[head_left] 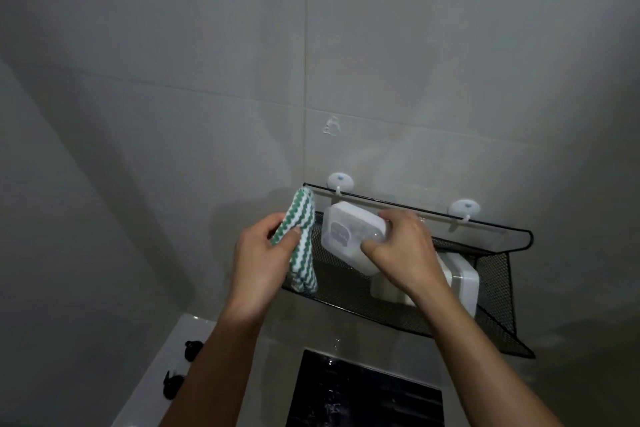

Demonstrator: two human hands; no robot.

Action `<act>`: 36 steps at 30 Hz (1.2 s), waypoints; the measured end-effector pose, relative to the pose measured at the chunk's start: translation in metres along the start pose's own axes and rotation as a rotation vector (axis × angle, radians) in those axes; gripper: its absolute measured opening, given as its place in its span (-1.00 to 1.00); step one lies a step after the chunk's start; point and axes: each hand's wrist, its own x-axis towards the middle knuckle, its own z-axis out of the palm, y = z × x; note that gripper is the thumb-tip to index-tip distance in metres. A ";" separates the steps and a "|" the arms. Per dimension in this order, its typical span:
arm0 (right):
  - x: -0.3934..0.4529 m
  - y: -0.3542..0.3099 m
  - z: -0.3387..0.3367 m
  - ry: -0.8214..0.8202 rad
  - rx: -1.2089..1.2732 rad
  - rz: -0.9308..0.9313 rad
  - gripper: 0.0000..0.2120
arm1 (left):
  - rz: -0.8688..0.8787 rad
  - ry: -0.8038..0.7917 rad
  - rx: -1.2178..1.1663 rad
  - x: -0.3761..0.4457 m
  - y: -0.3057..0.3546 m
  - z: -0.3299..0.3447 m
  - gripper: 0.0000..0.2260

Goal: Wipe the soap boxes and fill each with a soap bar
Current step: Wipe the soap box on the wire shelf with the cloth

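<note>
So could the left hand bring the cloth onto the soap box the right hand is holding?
Probably yes. The left hand grips the striped cloth just beside the soap box, whose lid faces it uncovered; the right hand grips only the far end.

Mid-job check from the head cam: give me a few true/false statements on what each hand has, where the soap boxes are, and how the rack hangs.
1. The left hand grips a green-and-white striped cloth. True.
2. The right hand is empty. False: it holds a white soap box, tilted up, above the rack.
3. A second white box sits in the rack. True.
4. The cloth is wiping the held box. False: the cloth is beside it, at its left; no contact is visible.
5. The rack hangs from two white wall hooks. True.
</note>
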 end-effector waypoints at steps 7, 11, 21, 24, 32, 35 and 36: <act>-0.026 0.021 -0.030 0.017 0.261 -0.005 -0.68 | 0.296 -0.068 0.089 -0.011 0.023 0.040 -0.71; -0.034 0.035 -0.043 0.002 0.415 -0.004 -0.65 | 0.483 -0.183 0.288 -0.019 0.030 0.062 -0.67; -0.040 0.062 -0.060 -0.022 0.736 -0.038 -0.65 | 0.769 -0.429 0.545 -0.041 0.052 0.099 -0.63; -0.044 0.066 -0.065 -0.029 0.849 -0.024 -0.69 | 0.793 -0.435 0.527 -0.035 0.058 0.099 -0.65; -0.054 0.076 -0.078 -0.071 0.850 0.042 -0.63 | 0.534 -0.391 0.301 0.002 0.045 0.078 -0.74; -0.055 0.077 -0.081 -0.079 0.858 0.049 -0.63 | 0.550 -0.362 0.270 -0.005 0.044 0.080 -0.71; -0.054 0.076 -0.081 -0.074 0.858 0.046 -0.63 | 0.599 -0.359 0.273 -0.009 0.046 0.083 -0.70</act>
